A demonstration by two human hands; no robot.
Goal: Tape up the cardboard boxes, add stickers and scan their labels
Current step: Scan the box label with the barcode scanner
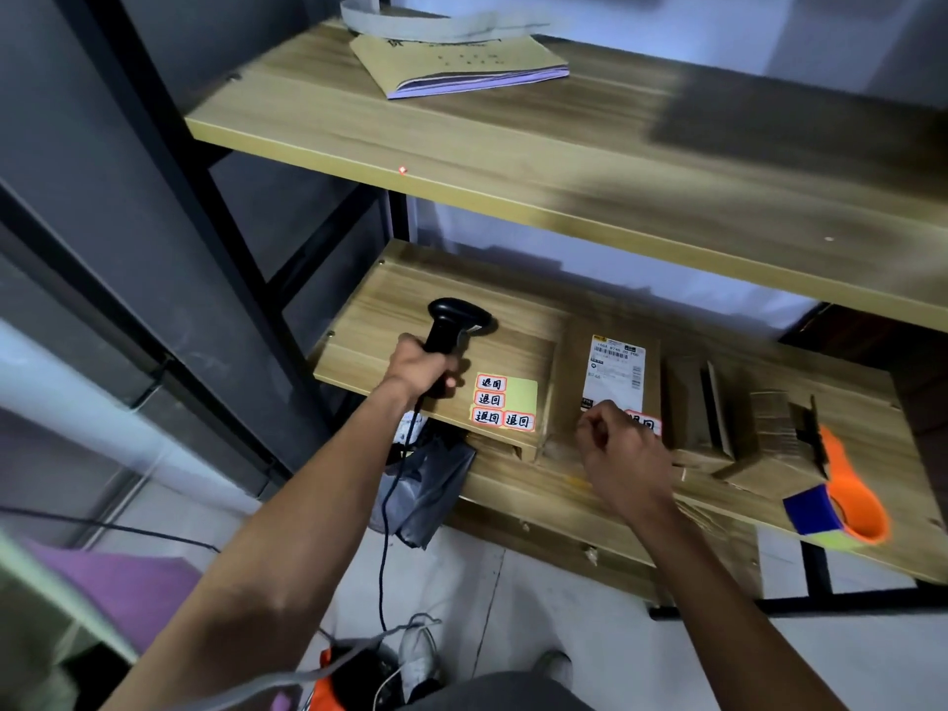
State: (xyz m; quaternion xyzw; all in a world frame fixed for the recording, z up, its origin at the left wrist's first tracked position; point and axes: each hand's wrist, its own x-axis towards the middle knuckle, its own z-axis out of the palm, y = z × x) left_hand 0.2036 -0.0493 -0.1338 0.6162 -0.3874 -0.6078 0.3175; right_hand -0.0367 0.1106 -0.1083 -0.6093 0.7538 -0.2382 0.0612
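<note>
My left hand (426, 369) grips the handle of a black barcode scanner (456, 320), held upright over the left end of the lower shelf, its cable hanging down. A red laser dot (402, 170) shows on the upper shelf's front edge. A flat cardboard box (569, 382) lies on the lower shelf with a white shipping label (615, 369) on top. My right hand (623, 454), fingers curled, rests at the label's near end over a red-and-white sticker (647, 423). A yellow sheet with several red stickers (505, 402) lies left of the box.
An orange tape dispenser (846, 500) with a blue-and-yellow roll sits at the lower shelf's right front edge, behind it folded cardboard pieces (744, 433). A booklet (456, 61) lies on the upper shelf (564, 161). A grey bag (426, 490) hangs below the lower shelf.
</note>
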